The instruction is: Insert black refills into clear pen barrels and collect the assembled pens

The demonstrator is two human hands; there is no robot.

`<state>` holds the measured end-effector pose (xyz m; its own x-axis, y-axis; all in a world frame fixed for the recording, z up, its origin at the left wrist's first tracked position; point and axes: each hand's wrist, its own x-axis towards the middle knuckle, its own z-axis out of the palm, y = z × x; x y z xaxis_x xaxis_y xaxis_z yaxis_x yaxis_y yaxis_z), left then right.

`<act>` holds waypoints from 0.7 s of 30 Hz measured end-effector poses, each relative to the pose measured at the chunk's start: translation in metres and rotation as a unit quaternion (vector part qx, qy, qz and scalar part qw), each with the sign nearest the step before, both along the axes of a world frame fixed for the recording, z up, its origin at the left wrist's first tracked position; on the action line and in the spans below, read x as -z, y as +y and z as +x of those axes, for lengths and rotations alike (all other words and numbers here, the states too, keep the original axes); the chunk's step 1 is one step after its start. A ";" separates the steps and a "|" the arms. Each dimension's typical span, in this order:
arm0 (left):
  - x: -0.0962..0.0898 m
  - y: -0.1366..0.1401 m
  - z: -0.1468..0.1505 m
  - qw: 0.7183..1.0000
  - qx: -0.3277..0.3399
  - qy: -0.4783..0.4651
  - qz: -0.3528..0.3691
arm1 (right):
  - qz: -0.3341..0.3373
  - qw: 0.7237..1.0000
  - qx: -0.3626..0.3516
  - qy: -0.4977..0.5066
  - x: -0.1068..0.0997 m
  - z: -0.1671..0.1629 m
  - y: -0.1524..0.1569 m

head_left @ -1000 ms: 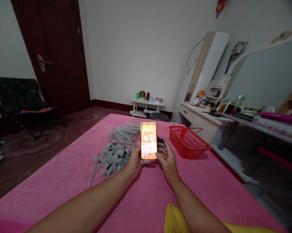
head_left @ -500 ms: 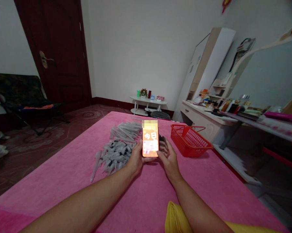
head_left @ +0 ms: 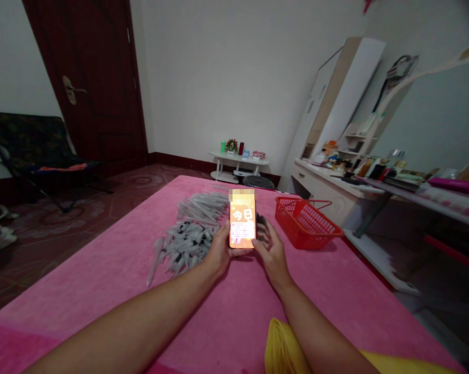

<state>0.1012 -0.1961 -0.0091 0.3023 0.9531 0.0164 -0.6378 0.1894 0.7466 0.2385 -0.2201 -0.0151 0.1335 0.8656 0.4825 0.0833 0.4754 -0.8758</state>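
A smartphone (head_left: 242, 221) with a bright orange screen is held upright over the pink-covered table (head_left: 234, 306). My left hand (head_left: 220, 252) grips its left side and lower edge. At its right side is my right hand (head_left: 272, 254), thumb at the lower right corner of the screen and fingers curled behind. Left of the phone lies a heap of short clear plastic pieces (head_left: 187, 246), some with black parts. Behind that heap is a pile of long clear plastic tubes (head_left: 203, 206). One longer clear piece (head_left: 155, 262) lies at the heap's left edge.
A red plastic basket (head_left: 307, 228) stands on the table to the right. Folded yellow cloth (head_left: 283, 348) lies near my right forearm. Beyond the table are a black round stool (head_left: 258, 182), a small white shelf (head_left: 240, 160), a folding chair (head_left: 35, 156) and a cluttered dresser (head_left: 328, 179).
The view has tilted slightly, so things on the table appear a little higher. Both hands keep the phone in nearly the same position.
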 end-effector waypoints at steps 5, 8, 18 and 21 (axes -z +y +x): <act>0.002 0.001 0.001 1.000 -0.002 0.004 -0.002 | 0.000 1.000 -0.006 0.007 -0.002 -0.001 -0.001; 0.004 0.002 0.001 1.000 -0.004 -0.002 0.000 | 0.001 1.000 -0.008 0.005 -0.004 -0.002 -0.002; 0.004 0.002 0.001 1.000 0.000 -0.006 0.004 | -0.004 1.000 0.003 -0.014 0.001 0.000 0.001; 0.003 0.001 0.001 1.000 -0.002 0.000 0.005 | -0.003 1.000 0.004 -0.019 0.003 0.001 0.002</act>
